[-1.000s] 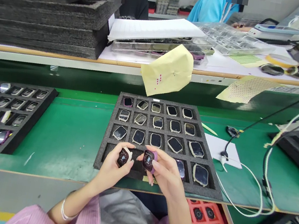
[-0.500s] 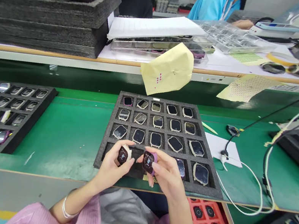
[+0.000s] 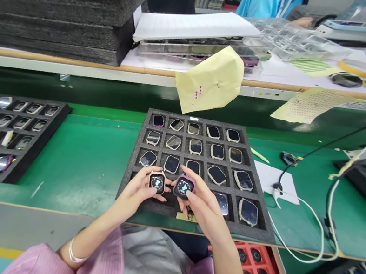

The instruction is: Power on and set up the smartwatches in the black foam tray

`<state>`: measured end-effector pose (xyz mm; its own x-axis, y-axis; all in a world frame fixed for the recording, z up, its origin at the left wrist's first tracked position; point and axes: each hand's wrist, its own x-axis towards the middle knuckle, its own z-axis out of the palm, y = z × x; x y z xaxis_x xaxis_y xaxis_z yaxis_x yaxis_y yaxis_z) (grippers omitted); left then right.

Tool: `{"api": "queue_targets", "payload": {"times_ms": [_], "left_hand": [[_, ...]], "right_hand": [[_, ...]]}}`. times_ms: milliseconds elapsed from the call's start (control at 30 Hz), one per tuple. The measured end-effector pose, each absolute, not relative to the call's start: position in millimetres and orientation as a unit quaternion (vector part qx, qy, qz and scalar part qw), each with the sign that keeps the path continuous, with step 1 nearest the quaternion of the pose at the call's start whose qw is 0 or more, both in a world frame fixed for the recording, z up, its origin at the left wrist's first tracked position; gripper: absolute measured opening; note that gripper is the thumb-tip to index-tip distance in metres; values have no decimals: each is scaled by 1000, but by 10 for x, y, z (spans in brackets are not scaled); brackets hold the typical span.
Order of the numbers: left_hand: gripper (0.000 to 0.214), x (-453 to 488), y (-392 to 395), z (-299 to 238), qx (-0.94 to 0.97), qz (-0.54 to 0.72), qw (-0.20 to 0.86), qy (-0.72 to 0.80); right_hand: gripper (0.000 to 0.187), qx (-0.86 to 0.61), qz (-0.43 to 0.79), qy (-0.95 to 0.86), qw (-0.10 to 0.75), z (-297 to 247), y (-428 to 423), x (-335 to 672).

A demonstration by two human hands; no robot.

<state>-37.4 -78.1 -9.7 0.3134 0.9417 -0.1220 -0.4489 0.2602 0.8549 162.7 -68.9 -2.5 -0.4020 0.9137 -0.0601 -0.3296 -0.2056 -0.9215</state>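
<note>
My left hand (image 3: 134,193) is closed around a light-cased smartwatch (image 3: 157,183) without a strap; its screen is lit and faces me. In my right hand (image 3: 202,202) is a purple smartwatch (image 3: 184,187), also lit, with the thumb resting on its lower screen edge. Both watches are held side by side, a small gap apart, over the front row of a black foam tray (image 3: 132,159). Dark-screened watches lie in the tray's compartments, among them a purple one (image 3: 158,121) at the back left. My hands hide part of the front row.
Another foam tray of watches (image 3: 60,118) lies at the left. Cables (image 3: 331,201), white paper (image 3: 279,180) and a light green pen (image 3: 260,156) are at the right. A red tray (image 3: 268,265) sits below the table edge. Two people are behind the shelf, which holds stacked foam trays (image 3: 50,5).
Both watches have turned so their screens face me more squarely, and they have come slightly closer together. The view has shifted a little.
</note>
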Motion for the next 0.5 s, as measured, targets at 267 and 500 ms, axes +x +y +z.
{"api": "queue_targets", "payload": {"times_ms": [267, 500], "left_hand": [[38, -444, -824, -168, 364, 461, 735, 338], [38, -462, -844, -240, 384, 453, 722, 354]], "right_hand": [[46, -371, 670, -451, 459, -68, -794, 1591], [41, -372, 664, -447, 470, -108, -814, 1603]]}}
